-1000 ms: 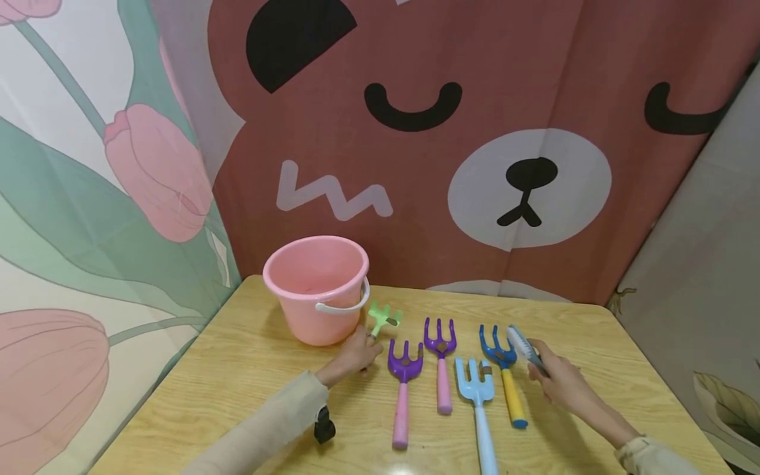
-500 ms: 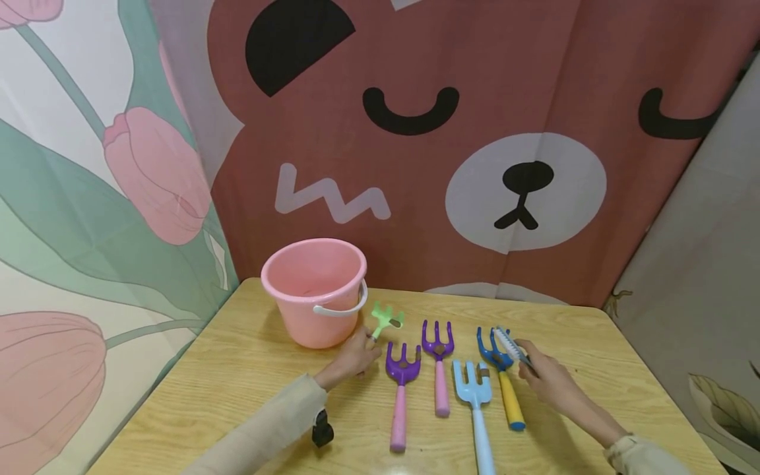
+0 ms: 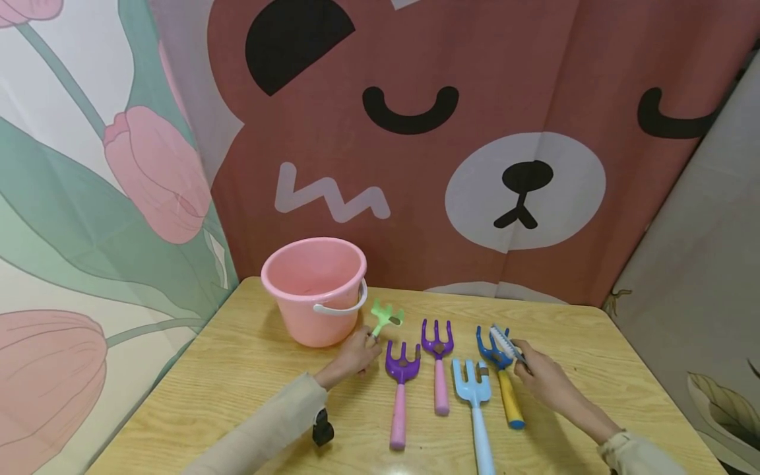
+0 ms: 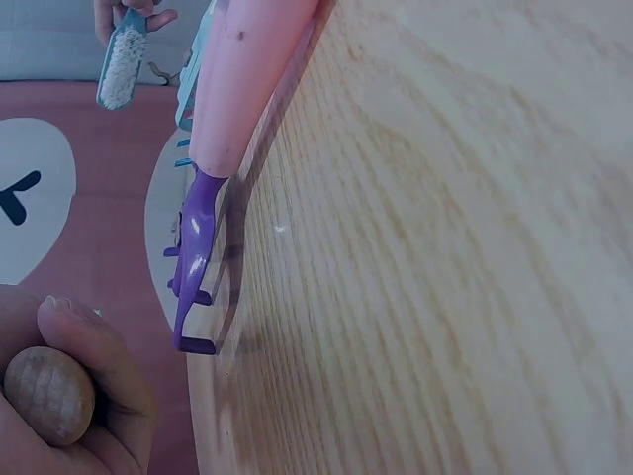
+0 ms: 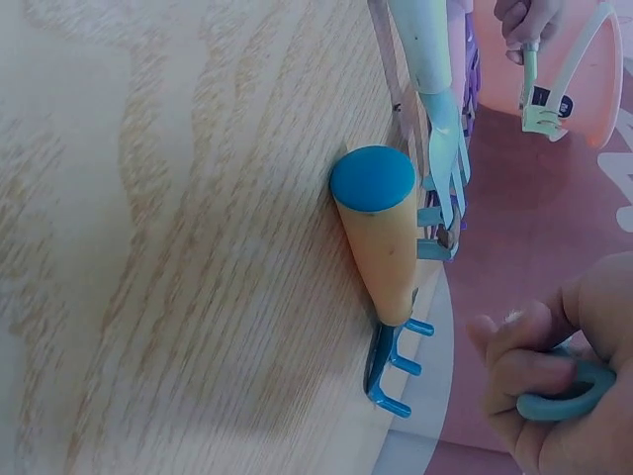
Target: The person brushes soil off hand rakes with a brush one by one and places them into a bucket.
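My left hand grips the wooden handle of a small green hand rake, held beside the pink bucket. A brown patch marks the rake's head. My right hand holds a scrub brush with white bristles by its looped blue-green handle. In the head view the brush overlaps the tines of a dark blue hand fork with a yellow handle. That fork lies on the table. The bristles show in the left wrist view.
Two purple forks with pink handles, a nearer one and a farther one, lie mid-table. Next to them is a light blue fork. Brown patches mark their heads. A bear-print curtain hangs behind the wooden table.
My right hand has moved left with the brush, from beside the dark blue fork to over its tines. My left hand and the green rake have stayed nearly in place.
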`<action>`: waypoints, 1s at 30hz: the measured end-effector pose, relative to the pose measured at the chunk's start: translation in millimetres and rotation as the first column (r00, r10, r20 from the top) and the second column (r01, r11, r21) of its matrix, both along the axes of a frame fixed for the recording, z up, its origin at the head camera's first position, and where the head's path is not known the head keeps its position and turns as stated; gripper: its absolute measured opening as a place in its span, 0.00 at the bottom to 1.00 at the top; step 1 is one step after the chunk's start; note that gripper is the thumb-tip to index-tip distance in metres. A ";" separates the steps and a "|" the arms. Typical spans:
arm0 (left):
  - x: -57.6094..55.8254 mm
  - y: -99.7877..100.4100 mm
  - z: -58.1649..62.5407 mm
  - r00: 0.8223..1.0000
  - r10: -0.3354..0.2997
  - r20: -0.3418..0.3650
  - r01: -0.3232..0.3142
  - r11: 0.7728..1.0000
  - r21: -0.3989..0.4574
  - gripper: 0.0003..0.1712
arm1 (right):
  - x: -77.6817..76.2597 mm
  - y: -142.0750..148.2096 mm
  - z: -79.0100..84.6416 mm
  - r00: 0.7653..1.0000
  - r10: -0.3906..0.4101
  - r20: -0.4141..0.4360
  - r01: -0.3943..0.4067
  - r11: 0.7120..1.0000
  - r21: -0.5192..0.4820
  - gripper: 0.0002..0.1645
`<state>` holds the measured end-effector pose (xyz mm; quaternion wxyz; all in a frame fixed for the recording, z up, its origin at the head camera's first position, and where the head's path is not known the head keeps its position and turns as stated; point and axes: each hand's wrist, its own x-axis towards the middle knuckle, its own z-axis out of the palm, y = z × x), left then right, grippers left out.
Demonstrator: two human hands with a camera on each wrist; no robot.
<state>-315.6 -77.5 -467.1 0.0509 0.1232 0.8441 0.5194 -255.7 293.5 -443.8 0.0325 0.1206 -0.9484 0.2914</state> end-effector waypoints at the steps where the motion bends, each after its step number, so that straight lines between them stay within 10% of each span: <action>1: -0.3 0.3 0.0 1.000 0.003 0.005 -0.003 1.000 0.005 0.08 | -0.4 -0.7 0.1 1.000 -0.001 -0.006 0.001 1.000 0.009 0.25; 30: -0.5 -1.1 0.1 1.000 0.005 0.014 -0.005 1.000 0.029 0.09 | -2.3 -25.7 2.7 0.992 -0.022 -0.124 0.034 0.995 0.094 0.27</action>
